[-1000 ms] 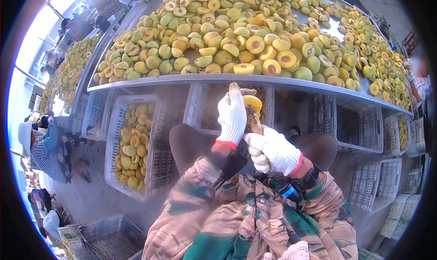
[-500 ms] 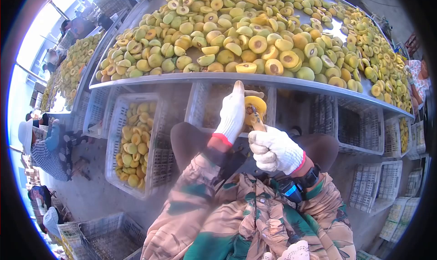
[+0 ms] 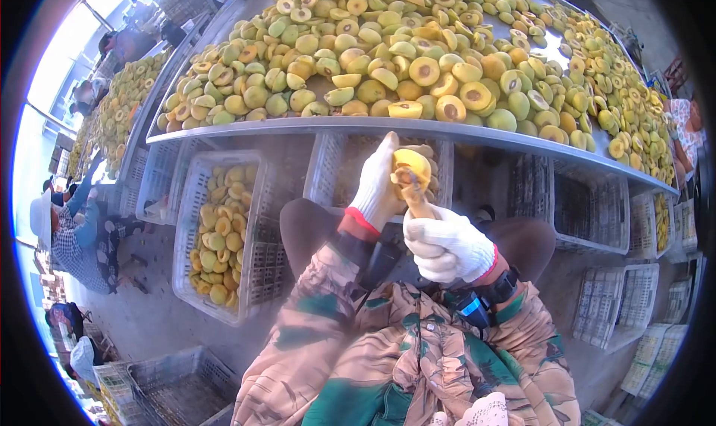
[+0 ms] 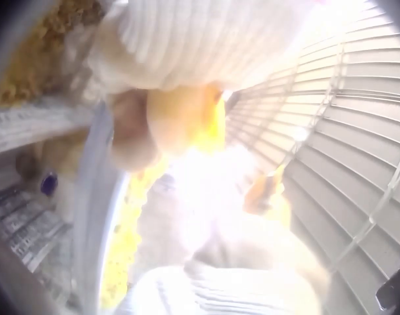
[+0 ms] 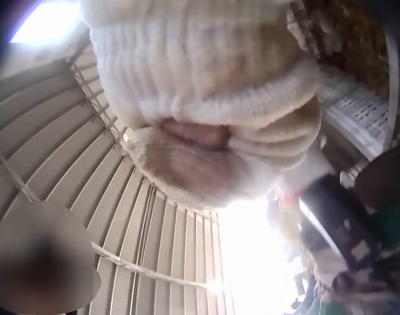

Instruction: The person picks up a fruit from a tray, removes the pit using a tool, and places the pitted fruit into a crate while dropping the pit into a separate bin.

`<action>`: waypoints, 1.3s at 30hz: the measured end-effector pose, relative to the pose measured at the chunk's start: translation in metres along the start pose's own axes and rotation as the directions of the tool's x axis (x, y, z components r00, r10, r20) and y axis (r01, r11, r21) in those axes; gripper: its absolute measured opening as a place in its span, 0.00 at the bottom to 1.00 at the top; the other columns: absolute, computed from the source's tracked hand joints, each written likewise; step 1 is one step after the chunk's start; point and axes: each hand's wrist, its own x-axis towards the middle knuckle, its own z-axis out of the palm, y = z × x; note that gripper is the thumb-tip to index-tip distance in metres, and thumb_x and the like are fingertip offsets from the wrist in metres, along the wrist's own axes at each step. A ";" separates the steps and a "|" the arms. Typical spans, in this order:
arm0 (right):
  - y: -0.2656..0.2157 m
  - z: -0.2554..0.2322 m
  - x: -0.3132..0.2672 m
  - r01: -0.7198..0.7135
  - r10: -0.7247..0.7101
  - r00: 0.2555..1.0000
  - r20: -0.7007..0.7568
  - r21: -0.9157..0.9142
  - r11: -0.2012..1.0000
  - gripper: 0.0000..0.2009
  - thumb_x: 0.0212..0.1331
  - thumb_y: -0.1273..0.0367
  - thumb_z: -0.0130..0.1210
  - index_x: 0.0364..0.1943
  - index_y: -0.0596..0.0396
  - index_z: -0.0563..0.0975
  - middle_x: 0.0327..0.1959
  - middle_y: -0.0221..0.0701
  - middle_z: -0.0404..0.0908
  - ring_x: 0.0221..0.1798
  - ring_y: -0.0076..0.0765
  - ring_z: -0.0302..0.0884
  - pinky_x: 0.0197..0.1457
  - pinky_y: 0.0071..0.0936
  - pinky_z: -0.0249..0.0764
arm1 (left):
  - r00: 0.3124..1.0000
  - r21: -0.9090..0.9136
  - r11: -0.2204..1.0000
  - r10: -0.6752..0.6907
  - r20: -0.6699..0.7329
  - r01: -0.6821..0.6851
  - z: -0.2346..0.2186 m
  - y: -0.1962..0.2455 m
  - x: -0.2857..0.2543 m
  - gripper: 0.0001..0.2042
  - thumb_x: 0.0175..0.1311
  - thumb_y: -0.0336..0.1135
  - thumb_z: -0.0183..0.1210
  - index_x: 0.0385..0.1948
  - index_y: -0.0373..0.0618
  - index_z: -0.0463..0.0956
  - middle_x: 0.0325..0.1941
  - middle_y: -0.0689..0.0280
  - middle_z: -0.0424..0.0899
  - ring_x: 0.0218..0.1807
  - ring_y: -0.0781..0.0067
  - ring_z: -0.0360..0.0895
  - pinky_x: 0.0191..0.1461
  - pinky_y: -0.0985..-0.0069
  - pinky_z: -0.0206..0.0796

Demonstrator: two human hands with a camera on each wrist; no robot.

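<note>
My left hand [image 3: 375,178], in a white knit glove, grips a yellow peach half [image 3: 412,162] just below the table's front edge. Its orange-yellow flesh also shows under the glove in the left wrist view. Curled round the wooden handle of a small pitting tool [image 3: 418,202] are the fingers of my gloved right hand [image 3: 445,247]. The tool's dark metal end is up against the peach half, partly hidden by flesh. In the right wrist view my right hand [image 5: 200,105] appears as a curled glove, and the tool is hidden.
A metal table [image 3: 335,127] heaped with halved peaches [image 3: 373,60] spans the far side. Beneath it stand a crate [image 3: 321,180] and, to the left, another crate [image 3: 183,224] of peach halves. A dark crate [image 3: 589,210] is at right. Another person [image 3: 78,239] sits at left.
The peach half has turned and risen slightly in my left hand, so its hollow no longer faces up openly. The tool end has shifted slightly left with it; both hands stay close together.
</note>
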 end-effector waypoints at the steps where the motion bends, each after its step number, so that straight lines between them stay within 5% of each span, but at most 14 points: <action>1: -0.005 -0.001 -0.001 0.037 -0.037 0.999 0.034 0.019 0.999 0.06 0.67 0.67 0.52 0.36 0.51 0.69 0.18 0.21 0.62 0.11 0.15 0.55 0.12 0.17 0.51 | 0.992 -0.051 0.997 0.052 -0.115 -0.058 0.001 0.002 0.003 0.29 0.74 0.58 0.40 0.46 0.35 0.77 0.37 0.54 0.84 0.35 0.58 0.83 0.38 0.63 0.78; 3: -0.013 -0.003 0.005 0.105 -0.105 0.992 -0.071 0.002 0.994 0.05 0.67 0.68 0.52 0.35 0.51 0.69 0.17 0.19 0.60 0.11 0.14 0.54 0.12 0.16 0.51 | 0.943 -0.018 0.993 0.107 -0.315 -0.119 -0.004 0.014 -0.008 0.31 0.74 0.60 0.39 0.47 0.36 0.76 0.40 0.54 0.83 0.41 0.56 0.82 0.42 0.60 0.79; 6: 0.000 -0.045 0.036 0.015 -0.049 0.921 -0.387 -0.090 0.996 0.09 0.66 0.69 0.53 0.29 0.44 0.65 0.17 0.16 0.59 0.12 0.14 0.51 0.14 0.18 0.49 | 0.969 -0.079 0.977 0.183 -0.168 -0.198 -0.044 0.031 -0.019 0.33 0.72 0.64 0.37 0.47 0.37 0.74 0.41 0.54 0.83 0.42 0.53 0.82 0.42 0.57 0.79; 8: -0.001 -0.046 0.045 -0.078 0.062 0.964 -0.260 -0.051 0.996 0.10 0.65 0.67 0.54 0.30 0.42 0.64 0.17 0.16 0.59 0.12 0.14 0.51 0.15 0.18 0.49 | 0.963 -0.146 0.963 0.201 -0.180 -0.228 -0.058 0.043 -0.035 0.35 0.70 0.67 0.35 0.49 0.39 0.72 0.42 0.53 0.82 0.42 0.52 0.82 0.43 0.54 0.80; 14: 0.001 0.018 0.072 0.103 -0.291 0.889 -0.354 -0.464 0.880 0.12 0.65 0.65 0.55 0.48 0.52 0.69 0.19 0.23 0.67 0.13 0.20 0.63 0.15 0.22 0.63 | 0.903 -0.060 0.921 0.362 -0.232 -0.384 -0.056 0.038 -0.065 0.32 0.71 0.64 0.40 0.56 0.39 0.69 0.52 0.52 0.78 0.52 0.55 0.78 0.55 0.51 0.74; 20: 0.003 0.005 0.080 0.186 -0.350 0.778 -0.521 -0.341 0.921 0.10 0.64 0.65 0.56 0.42 0.54 0.72 0.17 0.24 0.68 0.12 0.21 0.64 0.14 0.23 0.64 | 0.849 0.008 0.874 0.474 -0.234 -0.486 -0.056 0.015 -0.044 0.25 0.75 0.53 0.45 0.60 0.41 0.67 0.55 0.58 0.76 0.54 0.63 0.77 0.57 0.62 0.73; 24: 0.005 0.020 0.076 0.179 -0.466 0.750 -0.469 -0.534 0.826 0.14 0.64 0.64 0.57 0.48 0.56 0.72 0.20 0.24 0.71 0.15 0.21 0.69 0.15 0.21 0.67 | 0.857 0.227 0.875 0.473 -0.205 -0.428 -0.041 -0.007 -0.042 0.22 0.76 0.50 0.45 0.62 0.45 0.67 0.56 0.60 0.77 0.53 0.69 0.77 0.55 0.72 0.73; 26: 0.010 0.009 0.083 0.078 -0.675 0.646 -0.357 -0.848 0.523 0.19 0.63 0.59 0.57 0.51 0.58 0.75 0.27 0.29 0.80 0.23 0.23 0.77 0.28 0.23 0.73 | 0.863 0.318 0.862 0.467 -0.195 -0.395 -0.022 -0.012 -0.048 0.21 0.76 0.49 0.45 0.62 0.48 0.68 0.56 0.61 0.77 0.52 0.72 0.77 0.53 0.74 0.73; 31: 0.025 -0.024 0.090 0.089 -0.769 0.564 -0.299 -0.904 0.417 0.19 0.62 0.61 0.56 0.52 0.58 0.76 0.31 0.34 0.82 0.30 0.27 0.77 0.35 0.27 0.75 | 0.732 0.700 0.592 0.666 -0.146 -0.399 -0.016 -0.025 -0.044 0.17 0.76 0.42 0.41 0.59 0.49 0.72 0.57 0.59 0.78 0.52 0.67 0.78 0.57 0.71 0.71; 32: 0.018 -0.018 0.084 0.076 -0.664 0.644 -0.380 -0.832 0.550 0.17 0.62 0.63 0.56 0.51 0.58 0.77 0.33 0.32 0.82 0.31 0.29 0.77 0.36 0.28 0.75 | 0.716 0.830 0.461 0.689 -0.113 -0.313 -0.018 -0.025 -0.047 0.17 0.76 0.41 0.41 0.58 0.47 0.72 0.57 0.59 0.78 0.55 0.66 0.77 0.60 0.70 0.68; 33: 0.026 -0.036 0.093 0.291 -0.708 0.635 -0.309 -0.754 0.589 0.14 0.64 0.66 0.54 0.50 0.57 0.77 0.31 0.27 0.80 0.28 0.25 0.77 0.30 0.26 0.75 | 0.729 0.886 0.424 0.664 -0.162 -0.189 -0.023 -0.030 -0.043 0.18 0.75 0.41 0.40 0.57 0.46 0.72 0.56 0.59 0.78 0.57 0.65 0.76 0.63 0.70 0.65; 34: 0.019 -0.005 0.084 0.301 -0.544 0.723 -0.427 -0.513 0.804 0.10 0.66 0.67 0.53 0.47 0.54 0.76 0.27 0.22 0.76 0.22 0.19 0.72 0.22 0.20 0.70 | 0.779 0.661 0.675 0.589 -0.215 -0.328 -0.020 -0.029 -0.044 0.17 0.73 0.46 0.43 0.56 0.54 0.73 0.62 0.56 0.73 0.64 0.57 0.69 0.67 0.65 0.59; 38: 0.018 0.004 0.081 0.277 -0.481 0.795 -0.371 -0.483 0.831 0.08 0.65 0.69 0.52 0.45 0.53 0.74 0.16 0.21 0.65 0.12 0.16 0.59 0.13 0.16 0.57 | 0.791 0.320 0.927 0.343 -0.506 -0.196 -0.039 -0.024 -0.035 0.22 0.73 0.50 0.40 0.55 0.46 0.74 0.58 0.52 0.77 0.61 0.53 0.72 0.67 0.67 0.60; 39: 0.015 -0.008 0.084 0.208 -0.481 0.792 -0.375 -0.574 0.792 0.10 0.63 0.68 0.53 0.46 0.54 0.74 0.18 0.27 0.70 0.14 0.24 0.65 0.16 0.23 0.63 | 0.707 0.286 0.895 0.446 -0.549 -0.343 -0.064 -0.024 -0.026 0.19 0.73 0.48 0.44 0.53 0.45 0.75 0.54 0.56 0.79 0.56 0.59 0.75 0.59 0.68 0.65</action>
